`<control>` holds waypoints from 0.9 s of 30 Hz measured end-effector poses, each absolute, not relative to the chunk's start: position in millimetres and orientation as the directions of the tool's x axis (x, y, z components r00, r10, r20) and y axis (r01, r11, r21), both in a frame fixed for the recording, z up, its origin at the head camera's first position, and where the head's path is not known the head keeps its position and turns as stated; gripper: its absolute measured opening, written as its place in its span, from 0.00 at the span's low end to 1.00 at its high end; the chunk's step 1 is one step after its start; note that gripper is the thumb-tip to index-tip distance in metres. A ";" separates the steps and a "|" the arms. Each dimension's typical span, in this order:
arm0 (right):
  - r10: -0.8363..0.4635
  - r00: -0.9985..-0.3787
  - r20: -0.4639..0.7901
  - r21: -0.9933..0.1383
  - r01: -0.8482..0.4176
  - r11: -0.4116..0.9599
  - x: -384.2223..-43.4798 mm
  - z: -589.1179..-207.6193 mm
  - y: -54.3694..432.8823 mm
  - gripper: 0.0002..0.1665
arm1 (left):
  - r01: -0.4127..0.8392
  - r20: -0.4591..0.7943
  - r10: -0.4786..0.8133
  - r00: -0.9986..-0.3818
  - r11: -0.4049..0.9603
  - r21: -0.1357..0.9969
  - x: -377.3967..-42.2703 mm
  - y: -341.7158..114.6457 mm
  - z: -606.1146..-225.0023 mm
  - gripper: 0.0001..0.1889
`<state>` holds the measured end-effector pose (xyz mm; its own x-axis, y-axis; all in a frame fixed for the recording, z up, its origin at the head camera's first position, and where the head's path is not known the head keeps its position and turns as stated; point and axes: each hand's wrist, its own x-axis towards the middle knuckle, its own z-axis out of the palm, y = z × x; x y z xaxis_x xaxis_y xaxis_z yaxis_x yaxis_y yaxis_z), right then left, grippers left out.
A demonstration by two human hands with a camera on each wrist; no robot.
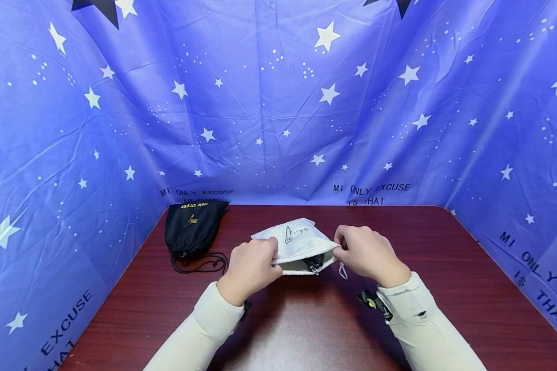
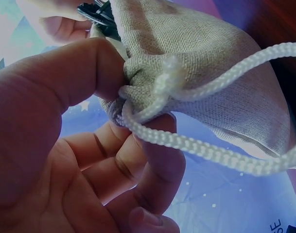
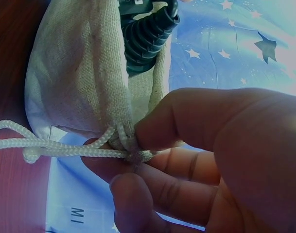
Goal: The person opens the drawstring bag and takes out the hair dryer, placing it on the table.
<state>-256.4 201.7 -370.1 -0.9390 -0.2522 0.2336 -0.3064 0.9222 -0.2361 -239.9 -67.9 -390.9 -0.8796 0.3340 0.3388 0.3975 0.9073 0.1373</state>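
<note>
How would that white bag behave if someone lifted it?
The white bag would probably flop and fold, since its woven cloth bunches where pinched. It may hang unevenly, with the ribbed black object inside. Its looped cord would likely dangle.

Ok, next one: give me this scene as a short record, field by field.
Left hand: left hand pinches the left edge of the bag's mouth
Right hand: right hand pinches the right edge
Held item: white drawstring bag with a hair dryer outline, mouth open
Inside: black ribbed sleeve; the rest is mostly hidden
Nearby: black "Hair Dryer" drawstring bag, to the left
Surface: dark red table
Backdrop: blue star-print cloth
</note>
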 end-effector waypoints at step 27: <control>-0.256 -0.940 0.226 -0.234 -0.307 0.922 -257.2 -371.3 203.1 0.07 | 0.396 0.325 0.338 -0.883 0.908 0.134 -238.6 -66.9 -390.2 0.14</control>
